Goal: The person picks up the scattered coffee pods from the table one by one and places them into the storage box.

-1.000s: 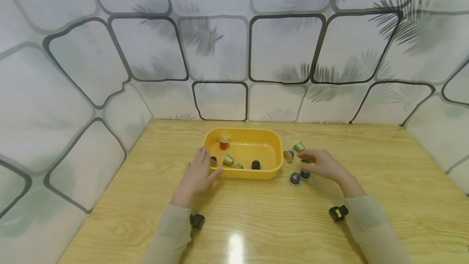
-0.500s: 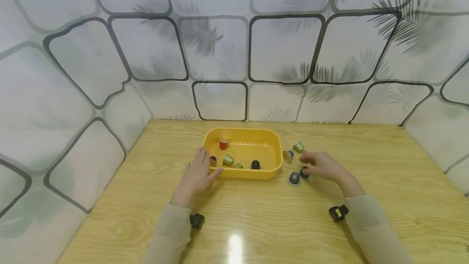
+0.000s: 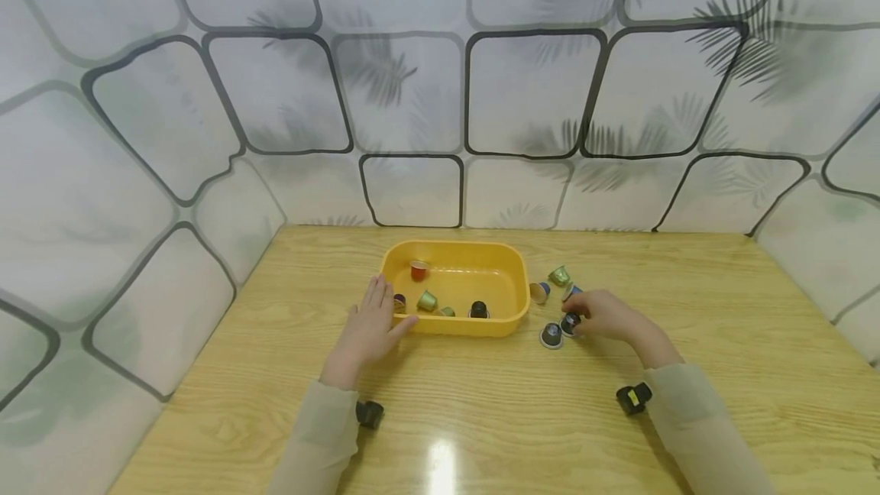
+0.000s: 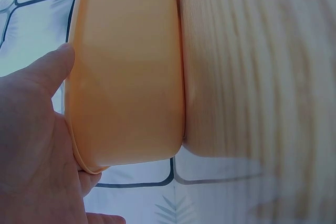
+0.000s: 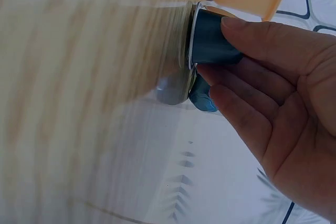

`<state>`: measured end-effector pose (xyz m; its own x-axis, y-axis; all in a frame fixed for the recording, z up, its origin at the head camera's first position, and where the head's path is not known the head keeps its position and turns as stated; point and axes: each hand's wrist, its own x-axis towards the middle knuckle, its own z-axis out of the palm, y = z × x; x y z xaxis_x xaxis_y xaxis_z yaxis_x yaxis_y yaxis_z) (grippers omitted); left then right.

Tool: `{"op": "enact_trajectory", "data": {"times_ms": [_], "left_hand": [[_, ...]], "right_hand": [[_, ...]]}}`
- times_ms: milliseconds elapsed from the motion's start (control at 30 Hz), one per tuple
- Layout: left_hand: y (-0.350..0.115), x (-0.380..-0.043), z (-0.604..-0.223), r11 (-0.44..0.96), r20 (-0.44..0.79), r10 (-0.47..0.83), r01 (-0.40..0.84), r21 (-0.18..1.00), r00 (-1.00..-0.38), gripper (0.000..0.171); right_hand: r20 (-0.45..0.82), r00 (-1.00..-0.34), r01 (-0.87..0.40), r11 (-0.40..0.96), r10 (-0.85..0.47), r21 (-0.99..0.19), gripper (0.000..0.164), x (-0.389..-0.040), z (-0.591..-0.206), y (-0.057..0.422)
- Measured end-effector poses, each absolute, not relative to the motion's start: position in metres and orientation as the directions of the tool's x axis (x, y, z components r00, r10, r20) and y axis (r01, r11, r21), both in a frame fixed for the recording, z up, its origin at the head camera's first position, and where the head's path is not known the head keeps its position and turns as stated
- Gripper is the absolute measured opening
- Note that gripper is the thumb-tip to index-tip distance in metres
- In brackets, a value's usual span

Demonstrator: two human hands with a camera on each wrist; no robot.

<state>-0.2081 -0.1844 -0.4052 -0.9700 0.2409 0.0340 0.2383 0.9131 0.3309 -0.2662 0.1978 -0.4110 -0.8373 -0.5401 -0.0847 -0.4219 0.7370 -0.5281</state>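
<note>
My right hand (image 3: 612, 319) pinches a dark coffee capsule (image 5: 210, 38) between thumb and fingers, its rim down at the wooden table. A second dark capsule (image 3: 551, 334) stands just left of it. Behind the fingers is a blue capsule (image 3: 572, 292), partly covered by the hand. My left hand (image 3: 367, 327) lies along the left end of the yellow tray (image 3: 461, 325), fingers straight and thumb on the front rim. In the left wrist view, the thumb (image 4: 58, 66) touches the tray's edge.
Inside the tray lie a red capsule (image 3: 418, 271), a green capsule (image 3: 427, 300), a black capsule (image 3: 478, 309) and others. Right of the tray are a tan-faced blue capsule (image 3: 539, 293) and a light green one (image 3: 559, 276). A patterned wall (image 3: 412, 189) stands behind the table.
My right hand has lowered slightly toward the front and its fingers have closed on the dark capsule. The blue capsule behind has come into view. The left hand has stayed still.
</note>
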Motion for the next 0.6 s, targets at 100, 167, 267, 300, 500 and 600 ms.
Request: {"op": "enact_trajectory", "data": {"times_ms": [100, 167, 267, 300, 500, 600], "left_hand": [[-0.1840, -0.2077, -0.4044, 0.913, 0.032, 0.240, 0.236, 0.332, -0.970, 0.078], [-0.1842, -0.2077, -0.4041, 0.913, 0.034, 0.239, 0.237, 0.331, -0.970, 0.077], [-0.1843, -0.2076, -0.4042, 0.912, 0.039, 0.241, 0.240, 0.332, -0.970, 0.077], [-0.1843, -0.2078, -0.4045, 0.912, 0.041, 0.242, 0.242, 0.331, -0.969, 0.078], [-0.1848, -0.2082, -0.4048, 0.911, 0.051, 0.244, 0.246, 0.331, -0.969, 0.078], [-0.1850, -0.2080, -0.4049, 0.910, 0.056, 0.247, 0.252, 0.331, -0.967, 0.079]], "right_hand": [[-0.104, -0.840, -0.406, 0.745, -0.532, -0.530, 0.031, -0.2663, -0.4119, 0.1978], [-0.114, -0.842, -0.398, 0.751, -0.527, -0.527, 0.031, -0.2662, -0.4120, 0.1975], [-0.114, -0.839, -0.407, 0.754, -0.532, -0.516, 0.030, -0.2659, -0.4114, 0.1966], [-0.112, -0.837, -0.413, 0.753, -0.536, -0.513, 0.029, -0.2658, -0.4113, 0.1963], [-0.099, -0.828, -0.440, 0.749, -0.552, -0.495, 0.026, -0.2657, -0.4106, 0.1950], [-0.093, -0.828, -0.443, 0.747, -0.552, -0.496, 0.025, -0.2647, -0.4091, 0.1941]]}}
